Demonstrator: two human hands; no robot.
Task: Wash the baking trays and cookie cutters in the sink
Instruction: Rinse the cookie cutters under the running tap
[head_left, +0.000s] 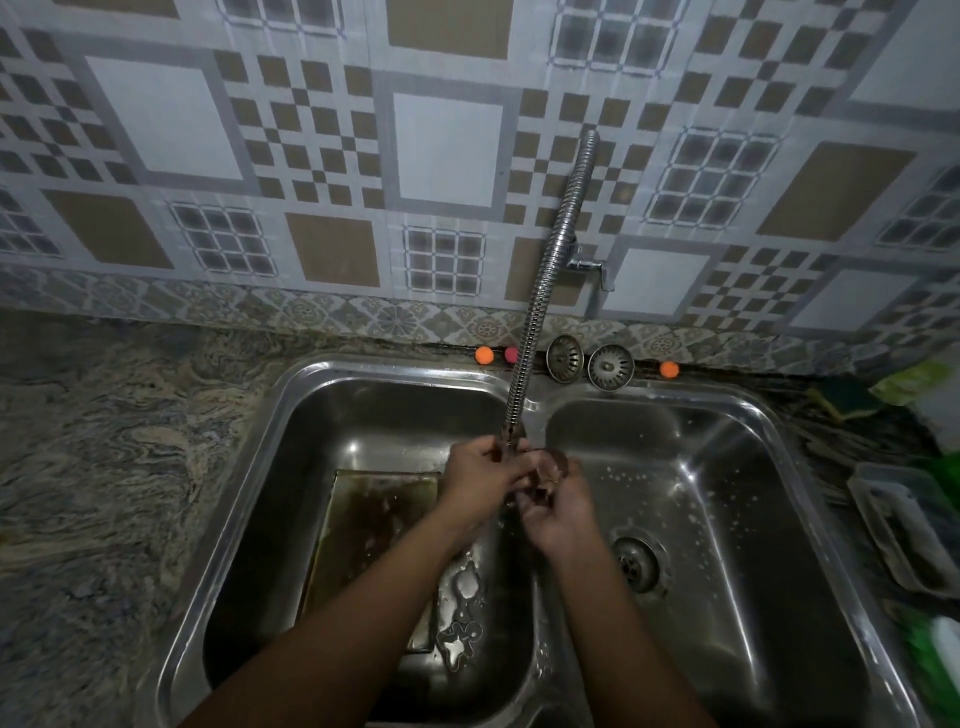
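A dark, wet baking tray lies in the left basin of the steel double sink. Beside it on the basin floor rest two metal cookie cutters, one flower-shaped and one rounded. Both hands meet just under the tip of the flexible tap hose. My left hand and my right hand together hold a small round cookie cutter above the divider between the basins. Its details are blurred.
The right basin shows a drain and soap flecks. Two strainer plugs and small orange balls sit on the back ledge. A plastic container, a sponge and a green bottle stand at the right. A granite counter lies at the left.
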